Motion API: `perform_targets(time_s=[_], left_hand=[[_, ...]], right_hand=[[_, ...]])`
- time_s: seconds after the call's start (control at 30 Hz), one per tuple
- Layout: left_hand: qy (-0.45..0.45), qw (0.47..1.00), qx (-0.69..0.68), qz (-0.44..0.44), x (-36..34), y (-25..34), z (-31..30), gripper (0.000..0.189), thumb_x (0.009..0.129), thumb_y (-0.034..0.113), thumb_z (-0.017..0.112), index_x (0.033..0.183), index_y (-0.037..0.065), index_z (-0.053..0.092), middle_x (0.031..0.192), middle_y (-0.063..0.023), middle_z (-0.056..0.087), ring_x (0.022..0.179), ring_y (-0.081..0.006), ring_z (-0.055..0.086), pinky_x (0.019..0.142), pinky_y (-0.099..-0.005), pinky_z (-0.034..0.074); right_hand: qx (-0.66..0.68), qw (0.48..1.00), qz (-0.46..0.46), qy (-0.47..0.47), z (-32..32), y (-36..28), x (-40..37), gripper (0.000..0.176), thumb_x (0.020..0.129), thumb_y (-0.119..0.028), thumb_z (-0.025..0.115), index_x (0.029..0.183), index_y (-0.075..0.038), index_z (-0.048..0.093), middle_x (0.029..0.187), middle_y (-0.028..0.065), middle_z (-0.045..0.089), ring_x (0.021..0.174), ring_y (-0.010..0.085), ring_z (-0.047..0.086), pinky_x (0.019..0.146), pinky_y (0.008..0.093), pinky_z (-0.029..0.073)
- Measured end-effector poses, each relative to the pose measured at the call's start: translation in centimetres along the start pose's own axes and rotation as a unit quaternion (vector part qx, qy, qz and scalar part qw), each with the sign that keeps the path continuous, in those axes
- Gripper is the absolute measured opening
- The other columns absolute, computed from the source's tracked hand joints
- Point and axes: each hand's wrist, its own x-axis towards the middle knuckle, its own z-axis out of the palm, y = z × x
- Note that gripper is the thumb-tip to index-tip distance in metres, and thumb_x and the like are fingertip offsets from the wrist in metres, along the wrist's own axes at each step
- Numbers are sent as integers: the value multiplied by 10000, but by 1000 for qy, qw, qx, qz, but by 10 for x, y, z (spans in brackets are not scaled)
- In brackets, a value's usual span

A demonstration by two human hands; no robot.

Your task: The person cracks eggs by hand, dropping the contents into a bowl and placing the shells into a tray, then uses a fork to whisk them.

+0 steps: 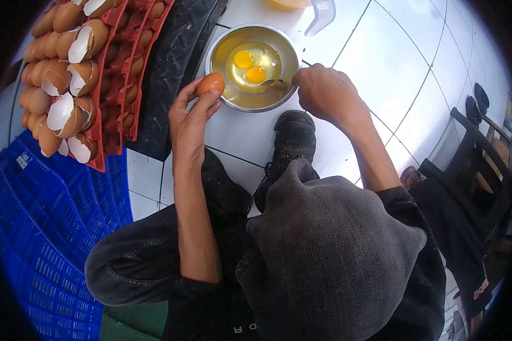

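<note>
Pinching the egg [211, 84] between thumb and fingers, the left hand [188, 116] sits at eight o'clock on the metal bowl [296, 59], with the egg right at the rim; whether it touches the metal, I can't tell! Across at four o'clock, the right hand [324, 94] is curled tight around a metal utensil [276, 83], its end out over the bowl, right beside one of two whole yolks [244, 59]. That's a delicate spot: one downward jab could burst a yolk. Over at eight, too hard a squeeze could crush the egg and drop shell into the liquid, while too loose a pinch could let it slip onto the tiled floor [392, 45]. Watch five o'clock as well: a dark boot [294, 133] stands just beside the bowl, and a careless shift of that foot could knock it and slop everything. And out at nine, jagged broken shells [62, 116] lean on the loaded red trays [114, 79]; a bumped elbow might well send some tumbling!
</note>
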Motion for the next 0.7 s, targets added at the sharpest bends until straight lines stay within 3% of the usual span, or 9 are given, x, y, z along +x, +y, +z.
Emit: perform_targets(time_s=[0.1, 0.2, 0.5, 0.6, 0.7], left_hand=[[-3, 1000, -2, 2, 0, -1, 0, 473, 848, 196, 696, 1238, -30, 552, 1174, -144, 595, 1082, -208, 590, 944, -358, 484], [-2, 1000, -2, 3, 1, -2, -1, 482, 848, 203, 697, 1243, -31, 549, 1171, -147, 596, 1083, -213, 590, 948, -360, 482], [3, 1000, 5, -1, -1, 0, 0, 507, 848, 217, 699, 1256, -39, 539, 1189, -163, 582, 1093, -224, 588, 951, -360, 487], [11, 1000, -18, 3, 0, 0, 1, 455, 833, 153, 717, 1215, -46, 570, 1151, -146, 547, 980, -185, 624, 839, -263, 542], [4, 1000, -25, 6, 0, -1, 0, 459, 833, 152, 717, 1218, -48, 567, 1151, -149, 547, 979, -183, 623, 839, -262, 541]], right_hand=[[-1, 1000, 2, -3, -1, 0, -1, 303, 828, -29, 459, 980, -46, 720, 797, 229, 676, 769, 350, 684, 762, 435, 549], [-6, 999, -15, 37, 6, 2, -1, 150, 839, -84, 560, 805, -3, 683, 771, 201, 678, 741, 337, 696, 666, 415, 566], [-9, 999, -21, 33, 6, 4, -1, 130, 824, -69, 579, 825, 1, 689, 760, 200, 678, 731, 329, 697, 668, 404, 569], [6, 1000, 10, -21, 1, 1, 0, 312, 829, -25, 450, 986, -53, 719, 800, 222, 678, 767, 342, 684, 755, 432, 552], [4, 1000, -9, -7, 5, 4, 1, 315, 829, -25, 451, 988, -58, 721, 807, 222, 680, 771, 342, 685, 762, 433, 552]])
